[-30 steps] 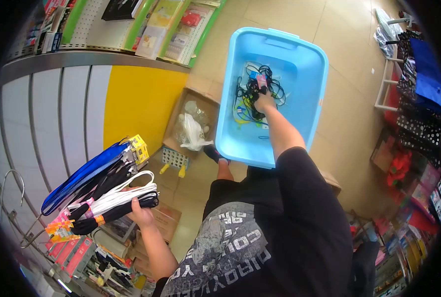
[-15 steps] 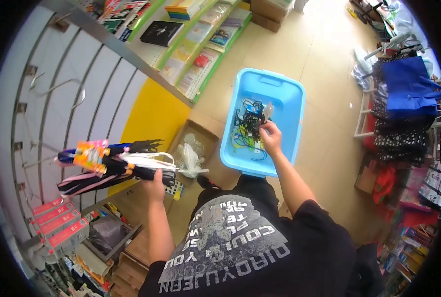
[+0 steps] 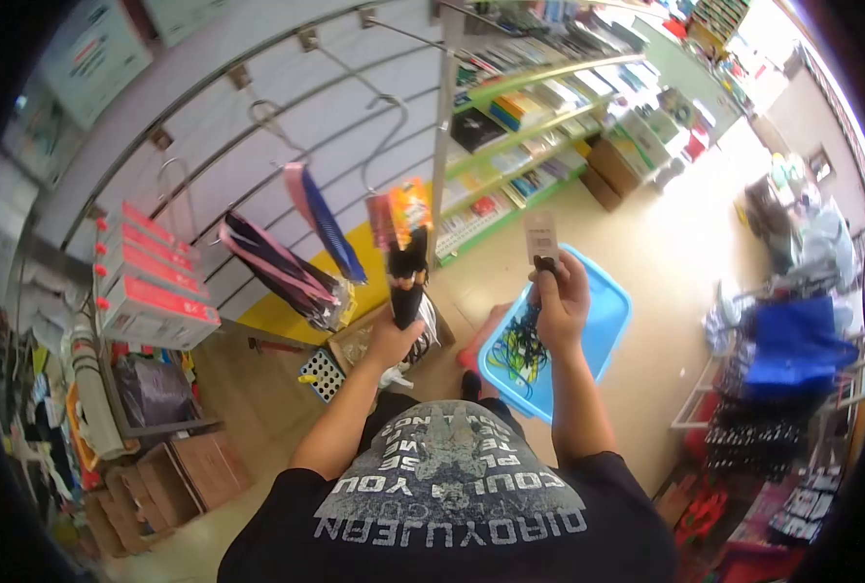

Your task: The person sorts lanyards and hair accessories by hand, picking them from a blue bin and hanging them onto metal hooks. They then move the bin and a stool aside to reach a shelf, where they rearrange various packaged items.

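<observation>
My left hand (image 3: 394,342) is closed around a bundle of shoelaces (image 3: 409,301), mostly black, with orange printed header cards at the top. White laces dangle below the fist. My right hand (image 3: 565,299) pinches a small packaged item with a pale tag card (image 3: 541,240); its black part is mostly covered by the fingers. Below that hand stands a light blue plastic bin (image 3: 605,328) with tangled black cords (image 3: 522,345) inside. Left of the bundle, black-and-pink laces (image 3: 275,272) and blue-and-pink laces (image 3: 326,222) hang by the slatted wall.
Metal hooks (image 3: 394,121) jut from the slatted wall (image 3: 345,73). Red-and-white boxes (image 3: 160,316) hang at the left. Green-edged shelves (image 3: 520,146) hold books and packets. A blue bag (image 3: 792,340) hangs on the right. Cardboard boxes (image 3: 209,466) sit on the floor at lower left.
My right hand has risen out of the bin with the carded item. My left hand now holds the lace bundle more upright, nearer my middle. The camera view has swung left and up.
</observation>
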`<action>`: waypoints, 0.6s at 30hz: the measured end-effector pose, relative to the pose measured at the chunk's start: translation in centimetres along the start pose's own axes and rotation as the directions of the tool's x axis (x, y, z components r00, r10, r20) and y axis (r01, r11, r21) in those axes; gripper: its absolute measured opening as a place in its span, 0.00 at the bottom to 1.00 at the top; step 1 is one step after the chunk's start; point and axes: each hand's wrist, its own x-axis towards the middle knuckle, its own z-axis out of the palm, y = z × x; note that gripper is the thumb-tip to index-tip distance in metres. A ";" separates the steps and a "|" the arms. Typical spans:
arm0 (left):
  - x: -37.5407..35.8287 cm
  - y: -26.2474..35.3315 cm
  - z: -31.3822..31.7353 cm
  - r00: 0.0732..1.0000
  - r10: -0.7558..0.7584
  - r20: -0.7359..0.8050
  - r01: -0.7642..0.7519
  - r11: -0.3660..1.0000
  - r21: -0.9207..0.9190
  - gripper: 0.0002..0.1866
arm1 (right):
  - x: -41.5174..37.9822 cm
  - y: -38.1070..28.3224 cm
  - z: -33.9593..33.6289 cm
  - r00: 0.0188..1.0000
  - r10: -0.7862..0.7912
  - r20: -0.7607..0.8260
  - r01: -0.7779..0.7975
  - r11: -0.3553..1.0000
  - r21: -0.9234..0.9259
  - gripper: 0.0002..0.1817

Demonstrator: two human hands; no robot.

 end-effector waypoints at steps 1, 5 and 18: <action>-0.2 0.2 -0.2 0.999 0.028 0.034 -0.026 0.999 -0.036 0.14 | 0.2 -0.4 1.1 0.997 -0.069 0.034 0.071 0.994 -0.083 0.19; -0.4 -0.8 -0.7 0.992 0.125 0.035 -0.123 0.991 -0.043 0.12 | 2.6 -3.7 6.4 0.869 -0.447 0.214 0.490 0.712 -0.504 0.17; -0.7 0.1 -1.0 0.969 0.231 0.083 -0.230 0.973 -0.023 0.20 | 3.0 -3.4 10.9 0.680 -0.558 0.476 0.693 0.276 -0.666 0.18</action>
